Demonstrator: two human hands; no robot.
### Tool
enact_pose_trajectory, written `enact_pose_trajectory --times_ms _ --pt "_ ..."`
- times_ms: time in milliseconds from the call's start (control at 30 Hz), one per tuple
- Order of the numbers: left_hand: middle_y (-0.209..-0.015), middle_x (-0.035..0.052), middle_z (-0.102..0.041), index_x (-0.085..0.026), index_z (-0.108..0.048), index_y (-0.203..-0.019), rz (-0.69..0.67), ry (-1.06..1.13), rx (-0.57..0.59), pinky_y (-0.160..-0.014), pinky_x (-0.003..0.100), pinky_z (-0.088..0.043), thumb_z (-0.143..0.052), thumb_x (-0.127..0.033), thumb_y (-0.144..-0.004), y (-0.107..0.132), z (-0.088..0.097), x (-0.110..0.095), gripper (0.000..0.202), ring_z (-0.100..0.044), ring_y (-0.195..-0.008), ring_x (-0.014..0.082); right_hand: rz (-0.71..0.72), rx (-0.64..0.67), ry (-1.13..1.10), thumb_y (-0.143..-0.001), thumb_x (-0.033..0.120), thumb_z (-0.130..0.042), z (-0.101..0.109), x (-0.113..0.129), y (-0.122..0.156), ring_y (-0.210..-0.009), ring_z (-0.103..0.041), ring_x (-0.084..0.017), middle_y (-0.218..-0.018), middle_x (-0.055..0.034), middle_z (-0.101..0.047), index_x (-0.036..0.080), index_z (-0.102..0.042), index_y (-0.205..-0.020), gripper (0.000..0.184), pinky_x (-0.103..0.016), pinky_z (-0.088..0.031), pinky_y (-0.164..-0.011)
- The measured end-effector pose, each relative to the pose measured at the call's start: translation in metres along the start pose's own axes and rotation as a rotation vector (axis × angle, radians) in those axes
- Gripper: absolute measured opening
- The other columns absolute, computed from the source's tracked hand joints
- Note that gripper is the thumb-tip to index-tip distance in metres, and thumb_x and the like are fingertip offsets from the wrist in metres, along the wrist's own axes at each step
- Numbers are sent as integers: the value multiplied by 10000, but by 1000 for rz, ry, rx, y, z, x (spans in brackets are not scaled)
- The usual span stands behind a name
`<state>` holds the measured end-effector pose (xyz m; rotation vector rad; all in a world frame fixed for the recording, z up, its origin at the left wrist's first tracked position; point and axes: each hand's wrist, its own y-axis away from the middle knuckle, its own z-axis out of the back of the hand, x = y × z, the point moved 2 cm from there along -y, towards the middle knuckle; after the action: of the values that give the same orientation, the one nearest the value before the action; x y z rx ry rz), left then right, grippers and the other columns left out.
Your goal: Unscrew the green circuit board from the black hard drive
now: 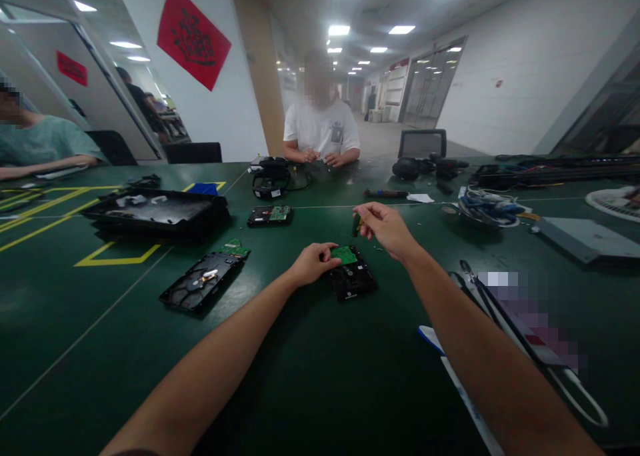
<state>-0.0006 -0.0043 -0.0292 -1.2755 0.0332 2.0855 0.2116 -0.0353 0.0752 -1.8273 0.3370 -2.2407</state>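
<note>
A black hard drive (354,281) with a green circuit board (344,255) at its far end lies on the table in front of me. My left hand (316,263) grips its left far side, with the thumb at the board's edge. Above and just beyond the drive, my right hand (383,224) is closed in a pinch on a small screwdriver (357,225); its dark, yellowish handle shows beside the fingers. The screwdriver stands roughly upright, apart from the drive, and its tip is hard to make out. Tiny screws (379,248) lie just right of the drive.
Left are an opened hard drive (200,283), another drive (270,215) and black trays (165,209). A pen-like tool (385,193), bundled cables (487,208) and a grey metal box (590,239) lie right. A lanyard (483,293) lies near my right forearm. A person (321,129) sits opposite.
</note>
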Motion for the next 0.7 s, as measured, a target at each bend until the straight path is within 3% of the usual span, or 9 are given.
enact_pose_trajectory --times_ms 133,267,367,500,600,700 --pt "-1078 97 -762 -223 -426 -634 8 8 13 -939 385 -491 -723 -348 -842 0 0 2 383 -604 -1301 306 -39 -90 11 -847 416 -707 1 2 1 -553 -512 -101 -737 -22 -669 181 -683 -861 237 -238 -348 -467" --pt "-1065 89 -761 -220 -439 -636 16 -11 5 -938 380 -491 -728 -346 -835 -1 0 3 373 -615 -1282 298 -76 -19 -23 -901 391 -626 0 3 2 -485 -485 -71 -932 -60 -746 190 -689 -893 211 -234 -301 -415" --pt "-1068 88 -763 -221 -428 -629 5 -7 -1 -926 377 -494 -727 -340 -835 -1 -1 3 382 -621 -1276 298 -52 38 -79 -924 457 -612 -2 2 2 -526 -547 -83 -1011 -70 -744 206 -704 -991 275 -233 -369 -436" --pt "-1071 94 -766 -223 -415 -629 5 -14 1 -918 373 -496 -724 -339 -840 -1 -1 3 392 -620 -1280 300 -3 48 -91 -930 501 -610 -2 -1 1 -571 -570 -102 -853 -32 -691 218 -710 -1075 333 -235 -422 -478" --pt "-1079 98 -765 -225 -410 -632 15 -17 5 -924 375 -491 -721 -333 -841 -1 -1 3 390 -614 -1290 300 0 -22 -29 -868 477 -703 0 -2 0 -563 -531 -102 -731 -4 -644 202 -705 -960 290 -220 -389 -461" --pt "-1085 98 -764 -226 -406 -634 21 -9 15 -928 374 -489 -715 -333 -844 -1 -1 2 389 -611 -1294 297 -37 -81 -26 -832 411 -742 1 -2 0 -521 -508 -86 -739 -4 -662 195 -657 -844 232 -212 -354 -425"
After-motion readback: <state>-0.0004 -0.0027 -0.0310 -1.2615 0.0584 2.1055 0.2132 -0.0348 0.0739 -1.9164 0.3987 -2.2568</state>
